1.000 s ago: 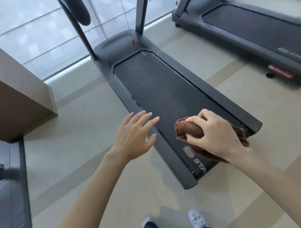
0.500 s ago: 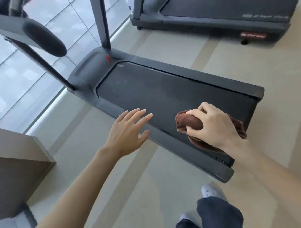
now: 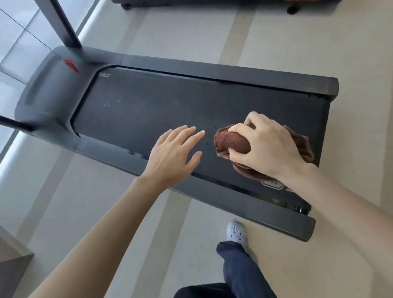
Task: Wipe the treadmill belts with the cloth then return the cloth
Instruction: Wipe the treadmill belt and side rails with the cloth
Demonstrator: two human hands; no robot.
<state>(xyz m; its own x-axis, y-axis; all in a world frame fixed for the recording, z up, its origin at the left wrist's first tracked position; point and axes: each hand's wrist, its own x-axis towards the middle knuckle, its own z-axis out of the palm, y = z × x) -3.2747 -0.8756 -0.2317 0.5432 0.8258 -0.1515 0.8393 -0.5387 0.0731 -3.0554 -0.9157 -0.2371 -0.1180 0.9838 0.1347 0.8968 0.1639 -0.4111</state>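
So, in the last second the person has stepped round from the rear corner of the treadmill (image 3: 276, 74) to stand alongside it, and the belt (image 3: 148, 112) now lies crossways in the head view. The right hand (image 3: 268, 146) has kept its grip, fingers (image 3: 238, 127) curled round the bunched brown cloth (image 3: 231, 142). The cloth has come off the rear end cap and now sits over the rear part of the belt. It's probably touching the belt, but the hand hides the underside, so can't confirm. The left hand (image 3: 172, 155) has moved from over the floor to above the near side rail (image 3: 102, 152) and the belt edge, its fingers straight, spread and holding nothing. My read: positioning is done and the wiping stroke on this belt is about to start or just starting. Pale specks (image 3: 106, 104) near the front end look untouched, so most of the belt is left. The second treadmill (image 3: 191, 2) beyond is still to do, then the cloth goes back.
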